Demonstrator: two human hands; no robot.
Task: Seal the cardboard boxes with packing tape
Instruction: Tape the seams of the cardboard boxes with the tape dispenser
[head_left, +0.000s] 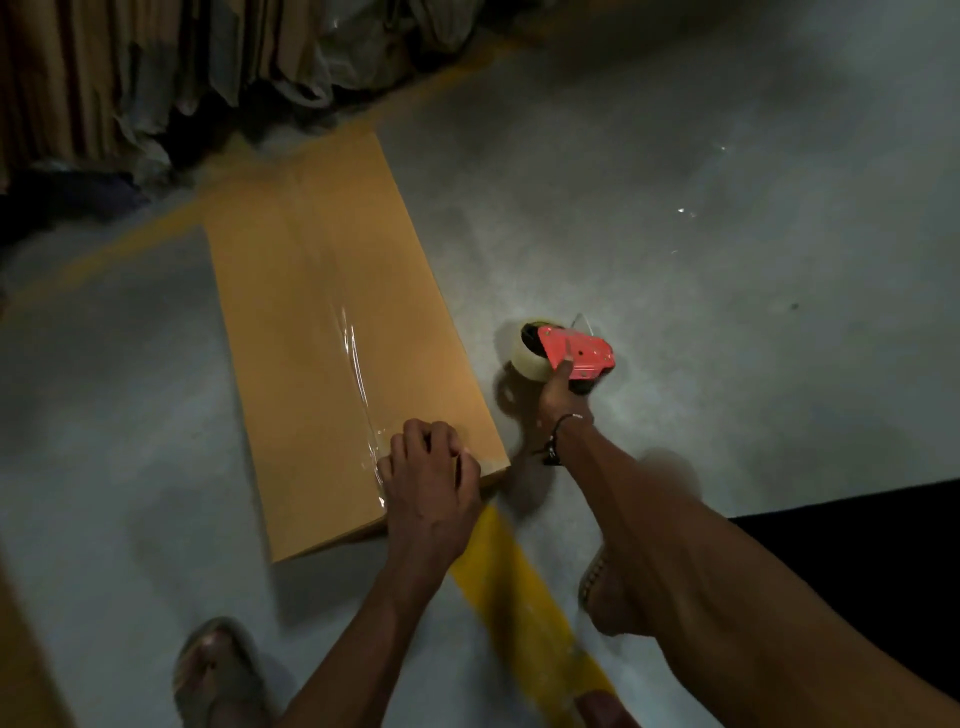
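Grey floor (675, 156): long cardboard box (332, 312), lengthwise away from viewer

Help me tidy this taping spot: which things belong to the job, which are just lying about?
Job: cardboard box; clear tape strip; tape dispenser, gripped by right hand; left hand at the box's near end.
Lying about: stacked cardboard sheets; plastic wrapping.

stacked cardboard (78, 78) blurred, sandal (218, 675) cut off
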